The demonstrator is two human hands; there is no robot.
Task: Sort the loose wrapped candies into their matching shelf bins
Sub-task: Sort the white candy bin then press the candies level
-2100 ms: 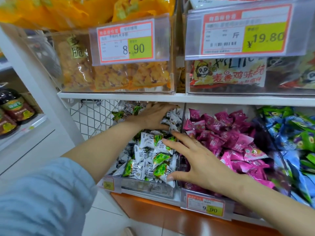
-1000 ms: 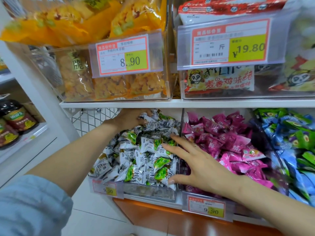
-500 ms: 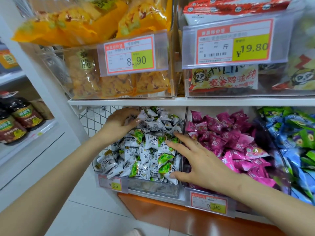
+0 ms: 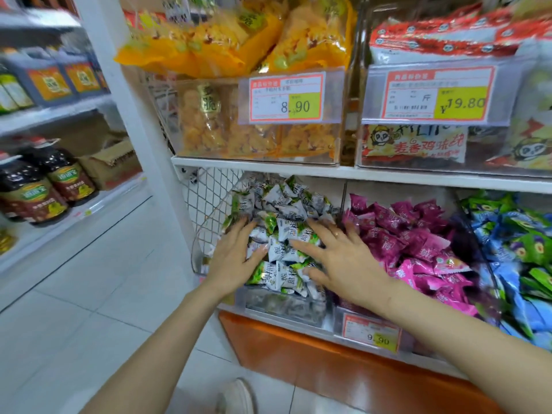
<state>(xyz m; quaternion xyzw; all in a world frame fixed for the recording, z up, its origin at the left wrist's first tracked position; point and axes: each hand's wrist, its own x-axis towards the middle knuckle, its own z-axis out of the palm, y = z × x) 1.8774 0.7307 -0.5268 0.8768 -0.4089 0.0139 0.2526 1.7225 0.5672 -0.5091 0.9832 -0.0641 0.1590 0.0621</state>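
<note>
A clear bin point(image 4: 283, 306) on the lower shelf is heaped with white-and-green wrapped candies point(image 4: 280, 204). My left hand point(image 4: 236, 258) lies flat on the left side of the heap, fingers straight. My right hand point(image 4: 337, 261) presses on the right side of the same heap with fingers spread, next to the divider. The neighbouring bin holds magenta wrapped candies point(image 4: 412, 234). Farther right lie blue and green wrapped candies point(image 4: 519, 243). Neither hand holds a candy.
A white shelf board point(image 4: 328, 171) hangs just above the bins, carrying clear boxes of yellow snacks point(image 4: 239, 135) and red-and-white packets point(image 4: 418, 144). A wire mesh panel point(image 4: 209, 204) closes the left side. Bottles point(image 4: 44, 186) stand on the left shelving. White floor tiles lie below.
My left hand came forward from the back of the white-and-green heap to its front left side. The right hand stayed on the heap's right side. The camera moved right and lower.
</note>
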